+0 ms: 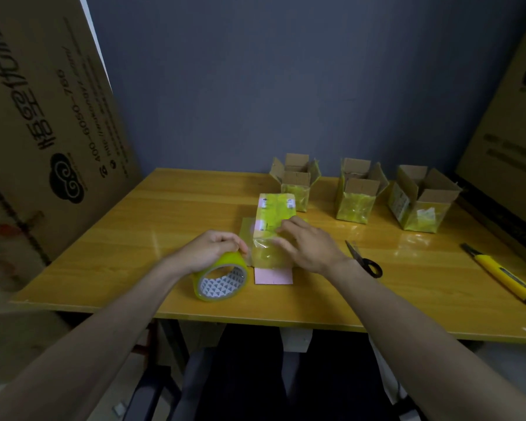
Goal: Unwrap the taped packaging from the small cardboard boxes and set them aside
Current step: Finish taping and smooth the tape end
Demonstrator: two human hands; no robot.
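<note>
While left hand (208, 249) grips tape roll (220, 276), right hand (308, 247) flat on wrapped box (274, 220); three opened boxes (357, 191).

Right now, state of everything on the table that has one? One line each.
left hand: grips the tape roll
right hand: fingers flat on the taped box
tape roll: on its side at the table's near edge, held
taped box: closed, lying flat, tape sheet over its near end
three small boxes: upright, top flaps open
scissors: lying closed
utility knife: lying untouched; blade not visible
</note>
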